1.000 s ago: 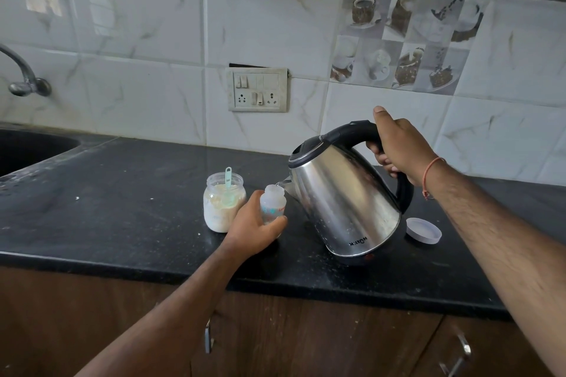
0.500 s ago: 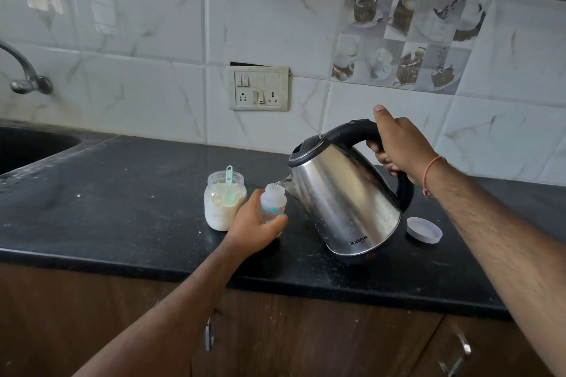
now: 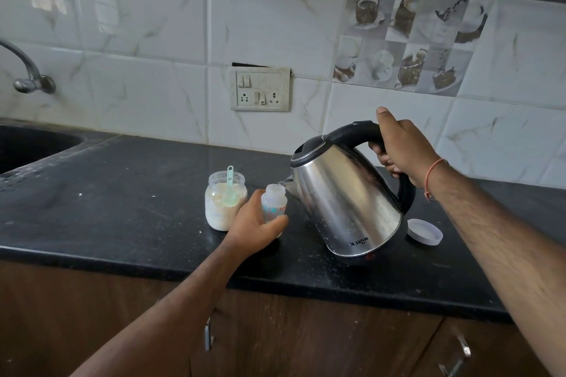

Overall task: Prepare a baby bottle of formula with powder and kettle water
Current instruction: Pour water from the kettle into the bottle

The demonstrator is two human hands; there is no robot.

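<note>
A small clear baby bottle point(image 3: 274, 201) with an open neck stands on the black counter point(image 3: 122, 199), and my left hand point(image 3: 255, 225) grips its lower half. My right hand point(image 3: 398, 150) holds the black handle of a steel kettle point(image 3: 343, 196), which is tilted to the left with its spout right at the bottle's mouth. Left of the bottle stands an open glass jar of pale powder point(image 3: 225, 199) with a light green scoop point(image 3: 229, 176) sticking out of it.
A white round lid point(image 3: 424, 231) lies on the counter right of the kettle. A dark sink point(image 3: 27, 147) and a tap point(image 3: 27, 70) are at the far left. A switch and socket plate point(image 3: 260, 89) is on the tiled wall. Cabinet doors with handles are below the counter.
The kettle has tipped a little further to the left and its spout has come down to the bottle's mouth. My left hand has stayed on the bottle.
</note>
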